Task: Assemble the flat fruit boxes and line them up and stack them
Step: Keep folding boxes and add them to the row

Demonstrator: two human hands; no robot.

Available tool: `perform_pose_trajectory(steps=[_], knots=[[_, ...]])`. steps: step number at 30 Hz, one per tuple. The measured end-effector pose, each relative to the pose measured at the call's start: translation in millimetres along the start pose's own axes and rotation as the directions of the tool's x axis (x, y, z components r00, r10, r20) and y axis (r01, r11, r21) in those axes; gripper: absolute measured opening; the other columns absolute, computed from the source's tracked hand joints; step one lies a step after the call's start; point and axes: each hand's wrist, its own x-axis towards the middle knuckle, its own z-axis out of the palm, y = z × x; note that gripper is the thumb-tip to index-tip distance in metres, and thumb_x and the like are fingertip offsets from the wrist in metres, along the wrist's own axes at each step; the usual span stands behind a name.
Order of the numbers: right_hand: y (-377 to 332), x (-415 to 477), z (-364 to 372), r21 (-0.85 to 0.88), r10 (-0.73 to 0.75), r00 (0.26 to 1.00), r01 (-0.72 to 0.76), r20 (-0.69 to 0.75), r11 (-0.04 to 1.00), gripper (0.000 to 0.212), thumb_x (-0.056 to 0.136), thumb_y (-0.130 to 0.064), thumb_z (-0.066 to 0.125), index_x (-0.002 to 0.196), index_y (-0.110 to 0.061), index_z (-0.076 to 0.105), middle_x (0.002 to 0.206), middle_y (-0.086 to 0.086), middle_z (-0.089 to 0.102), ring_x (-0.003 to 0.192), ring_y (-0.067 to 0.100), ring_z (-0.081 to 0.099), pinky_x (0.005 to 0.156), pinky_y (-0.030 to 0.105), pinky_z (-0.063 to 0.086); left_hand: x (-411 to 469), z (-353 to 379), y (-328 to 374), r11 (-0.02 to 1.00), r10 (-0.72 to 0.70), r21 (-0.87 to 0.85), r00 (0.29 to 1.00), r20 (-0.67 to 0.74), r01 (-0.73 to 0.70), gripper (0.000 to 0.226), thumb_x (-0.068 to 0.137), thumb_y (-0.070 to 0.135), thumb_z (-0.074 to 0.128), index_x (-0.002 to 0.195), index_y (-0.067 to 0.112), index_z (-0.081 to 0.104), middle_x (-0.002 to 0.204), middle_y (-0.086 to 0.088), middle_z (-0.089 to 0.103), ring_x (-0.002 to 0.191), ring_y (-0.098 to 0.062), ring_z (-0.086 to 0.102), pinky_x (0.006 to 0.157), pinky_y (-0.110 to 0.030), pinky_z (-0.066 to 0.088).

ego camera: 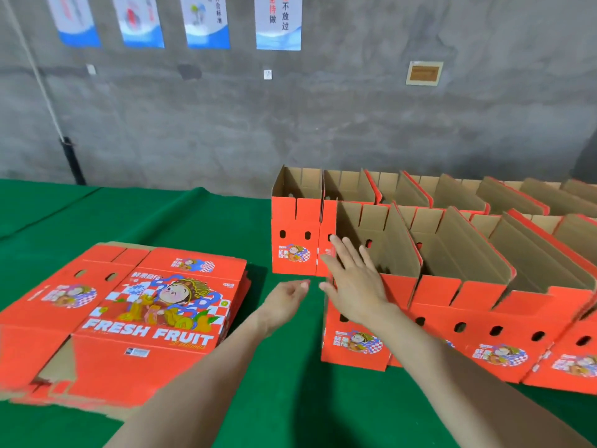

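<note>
A stack of flat red fruit boxes printed "FRESH FRUIT" lies on the green table at the left. To the right stand two rows of assembled open boxes, a near row and a far row. My right hand is spread with straight fingers against the left end of the nearest assembled box. Just left of that box, my left hand hovers over the table with loosely curled fingers and holds nothing.
Green cloth covers the table. A grey concrete wall with several posters rises behind it. A black pipe stands at the back left. Both box rows run off the right edge of view.
</note>
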Motion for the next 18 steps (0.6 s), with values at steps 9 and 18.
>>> perform_pose_trajectory(steps=[9,18], knots=[[-2,4,8,0.021,0.132,0.990,-0.131,-0.050,0.991,0.051,0.089,-0.029,0.063,0.134,-0.010,0.048,0.159,0.008,0.012,0.146,0.025,0.018,0.117,0.038,0.011,-59,-151,-139,0.498,-0.256,0.701,0.859,-0.443,0.510,0.071,0.095,0.050,0.042,0.151,0.018,0.014,0.161,-0.003,0.000,0.148,-0.022,0.000,0.116,-0.052,0.008],[-78,-18,-1,0.094,-0.047,0.965,0.073,-0.257,0.993,0.059,0.078,-0.009,0.070,0.134,-0.009,0.051,0.156,0.020,0.019,0.146,0.036,0.012,0.116,0.047,-0.001,-122,-150,-178,0.476,-0.250,0.795,0.925,-0.287,0.376,0.070,0.093,0.064,0.030,0.152,0.035,0.005,0.161,0.003,-0.006,0.148,-0.021,-0.004,0.114,-0.056,0.013]])
